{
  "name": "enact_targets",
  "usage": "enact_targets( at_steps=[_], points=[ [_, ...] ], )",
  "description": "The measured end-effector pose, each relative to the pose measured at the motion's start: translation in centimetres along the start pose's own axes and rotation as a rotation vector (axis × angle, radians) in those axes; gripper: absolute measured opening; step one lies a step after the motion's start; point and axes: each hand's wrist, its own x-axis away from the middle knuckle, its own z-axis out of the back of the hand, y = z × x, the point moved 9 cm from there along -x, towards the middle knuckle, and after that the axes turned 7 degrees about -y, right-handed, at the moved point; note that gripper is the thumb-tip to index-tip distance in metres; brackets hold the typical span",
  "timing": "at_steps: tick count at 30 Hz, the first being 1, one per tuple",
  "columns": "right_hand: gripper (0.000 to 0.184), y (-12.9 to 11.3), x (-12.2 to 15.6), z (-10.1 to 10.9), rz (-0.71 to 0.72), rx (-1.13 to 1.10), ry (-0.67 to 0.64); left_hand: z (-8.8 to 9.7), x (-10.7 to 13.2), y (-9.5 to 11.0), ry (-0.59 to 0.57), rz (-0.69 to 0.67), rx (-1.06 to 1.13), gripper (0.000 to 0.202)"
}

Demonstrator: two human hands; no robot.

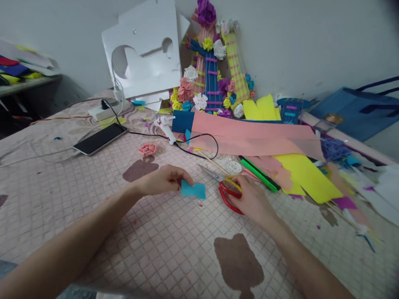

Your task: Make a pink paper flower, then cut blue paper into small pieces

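My left hand (162,180) pinches a small blue paper piece (193,190) by its left edge, just above the patterned bed cover. My right hand (252,198) rests on the cover with its fingers closed around the red handles of a pair of scissors (222,184); the blades point up and left, toward the blue piece. A short gap separates the blade tips from the paper.
Pink sheets (253,134), yellow sheets (307,174), a green marker (259,175), a glue gun (166,126) with a black cord, a phone (99,139), a small pink paper flower (147,149). Paper-flower crafts (214,71) and white cut cardboard (141,58) lean on the wall.
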Motion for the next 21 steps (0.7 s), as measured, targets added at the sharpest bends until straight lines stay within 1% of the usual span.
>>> enact_targets(
  at_steps=[2,4,6,8,11,12,14,17,18,20,21],
  points=[
    [0.022,0.0,0.0,-0.1,-0.005,0.000,-0.001,0.3,0.0,0.1,0.018,-0.013,0.016,0.025],
    [0.022,0.2,-0.1,0.1,-0.031,-0.046,0.014,0.5,-0.1,0.0,0.043,-0.020,0.032,0.021],
    [0.023,0.5,-0.2,0.4,-0.073,-0.199,0.030,0.8,-0.1,0.0,0.089,-0.026,0.049,0.019],
    [0.025,0.6,-0.3,0.3,-0.113,-0.512,0.010,1.2,-0.1,-0.1,0.156,-0.011,0.069,0.017],
    [0.031,-0.6,-0.2,-0.9,-0.166,-1.074,-0.118,2.0,0.1,-0.1,0.262,0.028,0.116,0.017],
    [0.032,-1.3,0.0,-1.3,-0.176,-1.216,-0.165,2.2,0.2,-0.1,0.291,0.033,0.142,0.018],
    [0.033,-2.6,0.4,-1.8,-0.191,-1.406,-0.231,2.7,0.4,0.1,0.356,0.023,0.218,0.023],
    [0.035,-4.2,1.2,-2.6,-0.196,-1.534,-0.314,3.5,0.9,0.1,0.468,-0.010,0.330,0.038],
    [0.036,-4.7,1.5,-3.0,-0.189,-1.551,-0.354,3.7,1.0,0.0,0.499,-0.013,0.341,0.037],
    [0.037,-5.4,2.0,-3.7,-0.174,-1.545,-0.422,4.0,1.2,-0.2,0.536,-0.008,0.329,0.026],
    [0.036,-5.5,2.2,-3.9,-0.169,-1.533,-0.431,4.1,1.3,-0.4,0.546,-0.008,0.322,0.022]
  ],
)
